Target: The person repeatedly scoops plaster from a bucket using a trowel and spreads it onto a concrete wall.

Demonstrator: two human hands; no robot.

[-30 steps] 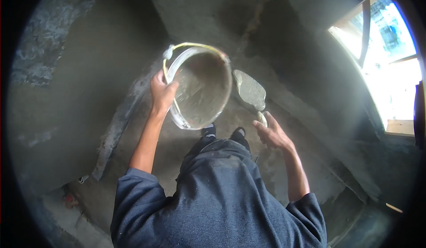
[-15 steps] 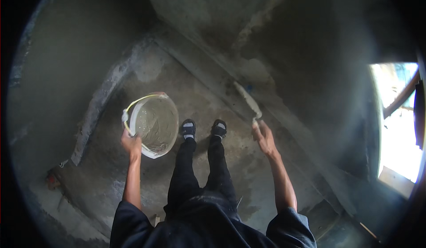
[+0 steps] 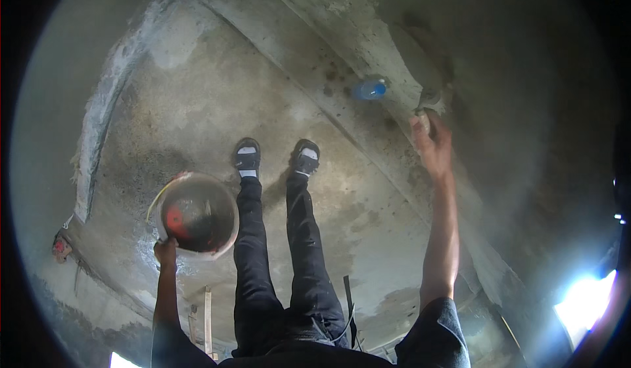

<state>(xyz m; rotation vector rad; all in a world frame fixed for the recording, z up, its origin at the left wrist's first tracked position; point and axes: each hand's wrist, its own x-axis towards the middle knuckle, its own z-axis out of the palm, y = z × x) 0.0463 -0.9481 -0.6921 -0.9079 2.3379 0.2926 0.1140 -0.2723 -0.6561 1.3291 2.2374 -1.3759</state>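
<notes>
"So, where is the bucket (image 3: 223,203)?"

"Low on the left, just beside the person's left leg (image 3: 253,256), its open mouth facing up. The inside is mostly dark, with an orange-red patch, and a yellow handle (image 3: 154,203) curves along its outer left side."

"And the left hand (image 3: 165,251)?"

"Grasping the bucket's rim at the lower left, fingers curled over the edge."

"What about the right hand (image 3: 435,147)?"

"Out to the right, its fingers wrapped around the pale grip of a hand tool (image 3: 422,122). The tool's far end is hard to make out against the grey wall (image 3: 526,118)."

"Anything near it?"

"A blue bottle (image 3: 369,90), up and to the left of that hand, apart from it. The sandalled feet (image 3: 307,157) stand on the floor (image 3: 197,118) between the two hands."
</notes>
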